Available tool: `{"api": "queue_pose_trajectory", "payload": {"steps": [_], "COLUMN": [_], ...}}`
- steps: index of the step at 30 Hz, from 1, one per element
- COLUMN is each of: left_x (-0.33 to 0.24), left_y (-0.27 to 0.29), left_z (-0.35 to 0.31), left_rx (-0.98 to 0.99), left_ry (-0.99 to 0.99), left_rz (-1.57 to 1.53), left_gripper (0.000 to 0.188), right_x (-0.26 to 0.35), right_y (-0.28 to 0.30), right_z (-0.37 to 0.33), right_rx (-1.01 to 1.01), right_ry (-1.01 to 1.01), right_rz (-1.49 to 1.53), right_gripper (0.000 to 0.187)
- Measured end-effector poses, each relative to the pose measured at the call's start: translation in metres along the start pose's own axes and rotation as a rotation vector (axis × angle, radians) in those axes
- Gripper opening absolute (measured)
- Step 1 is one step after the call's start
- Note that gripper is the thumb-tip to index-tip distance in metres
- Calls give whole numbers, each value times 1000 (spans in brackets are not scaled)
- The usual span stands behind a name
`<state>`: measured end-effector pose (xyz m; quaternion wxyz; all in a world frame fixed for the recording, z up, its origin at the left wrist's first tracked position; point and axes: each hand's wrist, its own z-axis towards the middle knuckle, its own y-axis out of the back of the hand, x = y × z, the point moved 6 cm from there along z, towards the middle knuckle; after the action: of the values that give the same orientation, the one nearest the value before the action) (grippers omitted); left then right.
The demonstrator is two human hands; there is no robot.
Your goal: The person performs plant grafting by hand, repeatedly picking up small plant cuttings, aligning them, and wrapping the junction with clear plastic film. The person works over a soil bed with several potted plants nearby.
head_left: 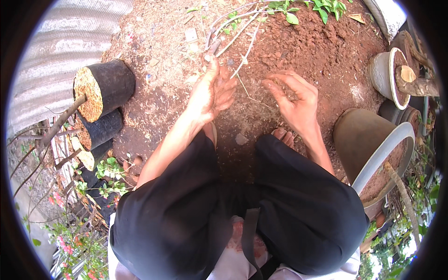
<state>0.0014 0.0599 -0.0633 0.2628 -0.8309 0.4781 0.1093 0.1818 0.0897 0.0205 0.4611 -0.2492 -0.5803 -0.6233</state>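
Planting stage, by the look of it — thin grey woody stem [213, 46] of a sparse-leaved cutting is clasped upright on red-brown loose soil [322, 51] by left hand [212, 91], while right hand [294, 100] hovers just beside, fingers spread, empty — firming soil around the base is judged next.

Bright daylight, soft shadows, sharp centre, dark fisheye-bent rim.

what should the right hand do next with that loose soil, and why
Probably bring the right hand across to press its loose soil against the base of the plant stem. The left hand grips that thin stem where it meets the ground, while the right hand is open, fingers curled over crumbly red soil, apart from the stem. The branches lean away, so the base likely needs firming.
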Motion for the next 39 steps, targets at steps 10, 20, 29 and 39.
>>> {"api": "queue_pose_trajectory", "payload": {"steps": [10, 20, 29, 39], "left_x": [-13, -12, -10, -10], "left_y": [-26, -22, -27, -23], "left_z": [-12, -11, -15, -11], "left_rx": [309, 295, 297, 249], "left_ry": [-221, -150, -190, -185], "left_rz": [169, 118, 189, 122], "left_gripper": [48, 49, 41, 44], "right_x": [-2, -2, -3, -4], "right_y": [-4, -3, -6, -7], "right_z": [-2, -2, -2, -2], "right_rx": [53, 50, 65, 92], "right_ry": [2, 15, 20, -5], "right_rz": [-18, -22, -25, -20], "right_gripper": [19, 19, 19, 19]}}
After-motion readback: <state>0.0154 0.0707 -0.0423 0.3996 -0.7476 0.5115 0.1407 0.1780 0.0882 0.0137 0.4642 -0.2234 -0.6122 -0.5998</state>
